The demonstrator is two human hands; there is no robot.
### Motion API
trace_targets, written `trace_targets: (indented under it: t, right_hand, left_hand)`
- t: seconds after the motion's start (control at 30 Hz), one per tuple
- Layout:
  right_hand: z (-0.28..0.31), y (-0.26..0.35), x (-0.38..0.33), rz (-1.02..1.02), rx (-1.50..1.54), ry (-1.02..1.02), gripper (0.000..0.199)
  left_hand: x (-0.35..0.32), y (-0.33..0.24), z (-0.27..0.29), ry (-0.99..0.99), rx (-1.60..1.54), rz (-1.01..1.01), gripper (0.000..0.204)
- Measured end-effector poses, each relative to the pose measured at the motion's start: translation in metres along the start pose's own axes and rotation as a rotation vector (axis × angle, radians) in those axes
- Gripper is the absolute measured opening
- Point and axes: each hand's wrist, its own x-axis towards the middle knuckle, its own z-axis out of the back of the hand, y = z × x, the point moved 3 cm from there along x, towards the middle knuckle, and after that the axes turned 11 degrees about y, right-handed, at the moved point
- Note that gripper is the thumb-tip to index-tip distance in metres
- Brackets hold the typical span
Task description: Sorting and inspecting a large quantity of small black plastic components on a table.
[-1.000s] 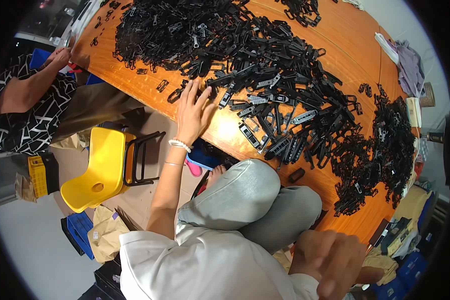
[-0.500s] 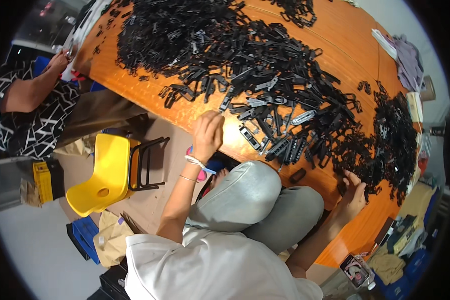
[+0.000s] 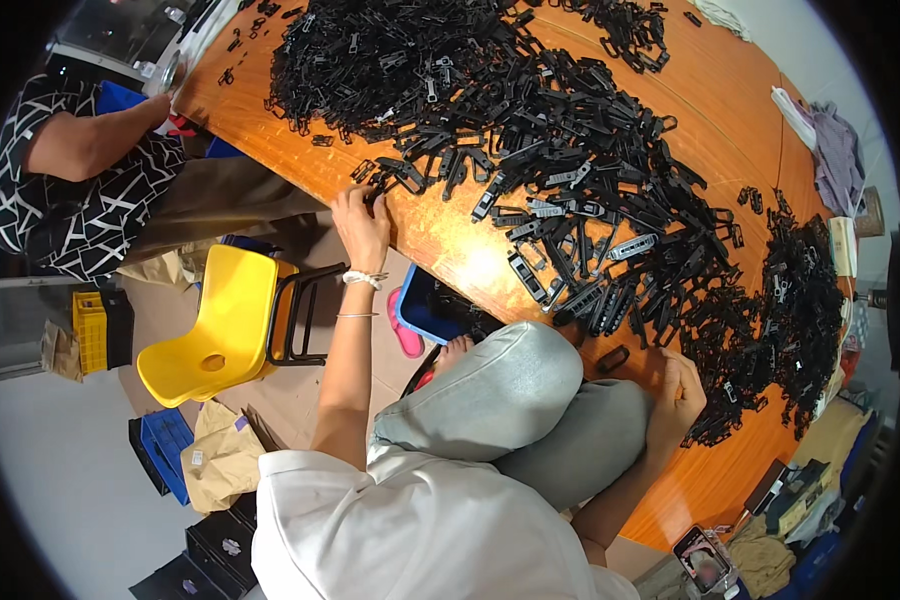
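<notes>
My left hand (image 3: 362, 228) is at the table's near edge, its fingers bent around a small black plastic part (image 3: 377, 190). Close by lie more loose black parts (image 3: 403, 174), spilling from the large heap of black plastic clips (image 3: 530, 110). Beside my right knee, my right hand (image 3: 678, 395) is closed with the fingers curled; whatever it may hold is hidden. Next to it spreads a second pile of smaller black pieces (image 3: 715, 350). A single dark oblong piece (image 3: 613, 359) lies on the table between that hand and the main heap.
The orange wooden table (image 3: 450, 245) spans the space before me. Below its edge stands a blue bin (image 3: 425, 305), near a pink slipper (image 3: 406, 335). A yellow chair (image 3: 205, 330) is at left, close to another person (image 3: 80, 170). A phone (image 3: 702, 560) is at lower right.
My left hand has moved left and away from me along the table edge to the loose parts. My right hand has drawn back from the small-piece pile toward my knee, fingers curling. The view has shifted.
</notes>
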Motion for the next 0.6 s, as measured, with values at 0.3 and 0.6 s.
trace_targets:
  t: [0.3, 0.6]
  right_hand:
    - [-0.002, -0.003, -0.001, -0.047, -0.002, 0.001, 0.022]
    - [-0.003, -0.007, -0.002, -0.056, 0.063, 0.054, 0.023]
  left_hand:
    - [-0.005, -0.042, -0.014, -0.096, -0.132, -0.313, 0.023]
    - [0.025, -0.103, -0.044, 0.281, -0.041, -0.573, 0.034]
